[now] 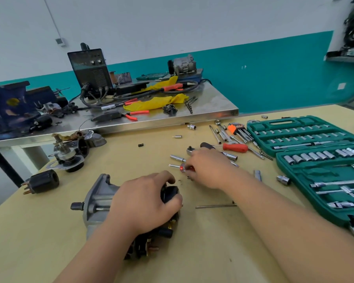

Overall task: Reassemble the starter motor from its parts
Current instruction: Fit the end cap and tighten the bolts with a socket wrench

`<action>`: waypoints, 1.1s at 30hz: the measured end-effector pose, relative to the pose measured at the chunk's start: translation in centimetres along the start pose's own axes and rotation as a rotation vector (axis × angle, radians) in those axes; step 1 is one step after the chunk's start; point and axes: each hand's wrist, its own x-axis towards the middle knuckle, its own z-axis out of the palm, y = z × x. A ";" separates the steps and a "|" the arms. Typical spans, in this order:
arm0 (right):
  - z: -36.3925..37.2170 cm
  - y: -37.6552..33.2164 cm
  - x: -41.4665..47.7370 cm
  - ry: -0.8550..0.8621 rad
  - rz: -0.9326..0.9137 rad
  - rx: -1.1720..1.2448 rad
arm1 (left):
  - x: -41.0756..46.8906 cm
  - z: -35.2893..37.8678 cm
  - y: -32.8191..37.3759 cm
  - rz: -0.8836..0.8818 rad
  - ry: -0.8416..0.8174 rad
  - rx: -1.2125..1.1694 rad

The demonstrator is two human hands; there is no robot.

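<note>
The starter motor lies on its side near the front of the wooden table, grey nose housing to the left, black body to the right. My left hand grips its black body from above. Past it, my right hand holds the red-handled screwdriver, whose metal tip points left. A tiny screw lies by my right fingers. A long through bolt lies to the right of the motor. A black solenoid and another partly stripped motor assembly sit at the left.
An open green socket set case fills the right side. Loose sockets, a ratchet, a red screwdriver and hex keys lie scattered behind my right hand. A steel bench with a welder, pliers and vise stands behind.
</note>
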 end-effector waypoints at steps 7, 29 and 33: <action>0.9 -1.7 0.6 -0.070 0.035 -0.217 | -0.5 -0.5 0.1 -0.032 0.017 -0.042; -3.5 -6.7 -7.3 -0.206 0.108 2.065 | -2.7 -2.2 1.0 -0.103 0.074 -0.113; -3.2 -7.0 -7.6 -0.154 0.197 1.805 | -2.9 -2.2 0.8 -0.107 0.080 -0.121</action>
